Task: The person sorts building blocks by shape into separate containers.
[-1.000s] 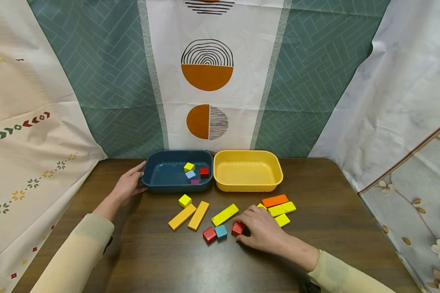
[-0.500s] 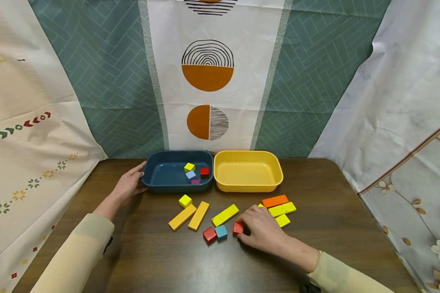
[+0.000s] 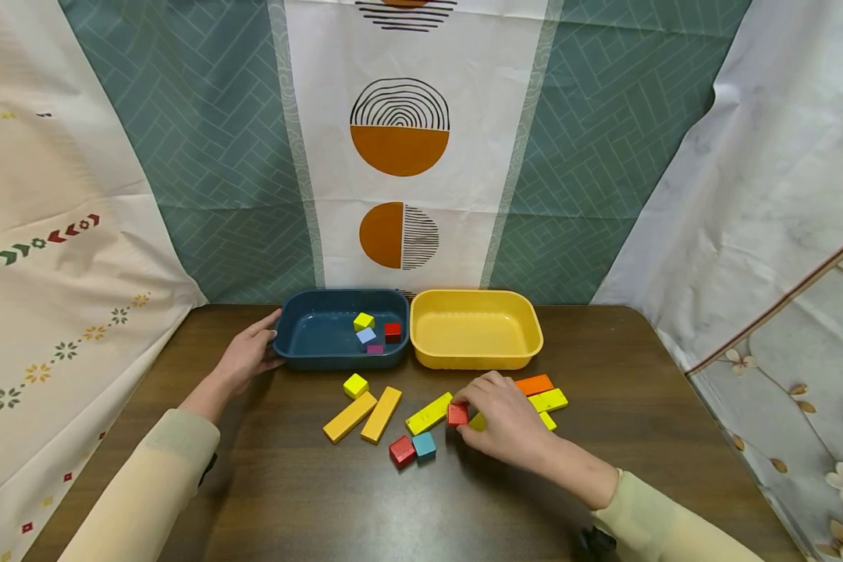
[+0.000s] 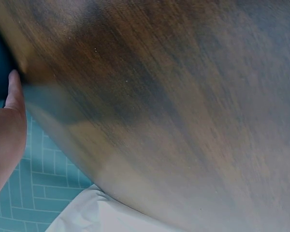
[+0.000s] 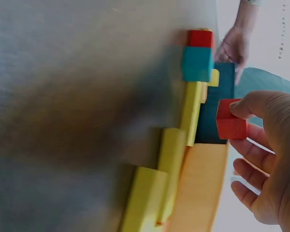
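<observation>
My right hand [image 3: 509, 421] pinches a red cube [image 3: 457, 414] between thumb and fingers; in the right wrist view this cube [image 5: 232, 126] is raised above the table. At the left end of the blue tray [image 3: 344, 363], my left hand [image 3: 242, 359] rests with its fingers straight along the wall. Inside that tray lie a yellow cube [image 3: 364, 321], a red cube [image 3: 393, 332], a light blue block [image 3: 366, 336] and a purple block [image 3: 375, 350]. Near the right hand, a second loose red cube [image 3: 402, 452] stands beside a teal cube [image 3: 425, 446]. A yellow block [image 3: 429, 413] lies behind them.
A yellow tray [image 3: 474, 362] stands against the blue one, on its right. Two orange-yellow blocks [image 3: 382, 415] and a yellow cube [image 3: 356, 385] lie before the blue tray. Right of my right hand, an orange block [image 3: 535, 385] and yellow blocks [image 3: 549, 400] are partly hidden.
My right hand has lifted the red cube off the table and moved it slightly toward the trays. The left hand has stayed at the blue tray.
</observation>
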`<action>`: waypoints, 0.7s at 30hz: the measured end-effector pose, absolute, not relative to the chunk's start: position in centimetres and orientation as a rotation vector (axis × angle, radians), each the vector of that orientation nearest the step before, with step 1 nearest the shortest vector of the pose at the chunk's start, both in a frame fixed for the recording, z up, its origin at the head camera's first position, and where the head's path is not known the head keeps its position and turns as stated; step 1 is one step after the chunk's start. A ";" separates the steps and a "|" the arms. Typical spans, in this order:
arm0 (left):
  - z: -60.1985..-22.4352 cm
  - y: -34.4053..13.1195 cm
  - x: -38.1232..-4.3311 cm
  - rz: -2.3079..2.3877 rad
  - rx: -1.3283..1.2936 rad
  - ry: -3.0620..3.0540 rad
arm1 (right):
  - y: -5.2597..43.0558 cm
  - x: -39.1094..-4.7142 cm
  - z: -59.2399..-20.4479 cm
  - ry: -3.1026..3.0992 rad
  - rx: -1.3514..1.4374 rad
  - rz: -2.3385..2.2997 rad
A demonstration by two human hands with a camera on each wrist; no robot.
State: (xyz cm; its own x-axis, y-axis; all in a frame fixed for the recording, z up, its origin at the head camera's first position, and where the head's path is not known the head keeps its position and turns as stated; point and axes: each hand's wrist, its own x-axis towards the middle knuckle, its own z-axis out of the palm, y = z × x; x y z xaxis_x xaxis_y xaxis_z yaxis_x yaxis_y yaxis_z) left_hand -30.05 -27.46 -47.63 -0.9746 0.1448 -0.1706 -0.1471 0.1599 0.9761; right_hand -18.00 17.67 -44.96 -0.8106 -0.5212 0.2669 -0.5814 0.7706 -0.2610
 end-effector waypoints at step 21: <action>-47.8 -27.6 -30.2 1.916 -0.007 2.201 | 15.4 -22.1 -40.9 -2.617 0.843 0.617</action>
State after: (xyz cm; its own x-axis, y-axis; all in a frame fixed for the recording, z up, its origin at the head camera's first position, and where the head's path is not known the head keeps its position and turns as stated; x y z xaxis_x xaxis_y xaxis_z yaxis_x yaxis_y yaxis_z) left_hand -30.22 -27.58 -47.84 -0.9752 0.1415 -0.1700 -0.1489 0.1485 0.9776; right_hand -22.11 15.36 -40.89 -0.7736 -0.4718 0.4231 -0.6111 0.7322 -0.3007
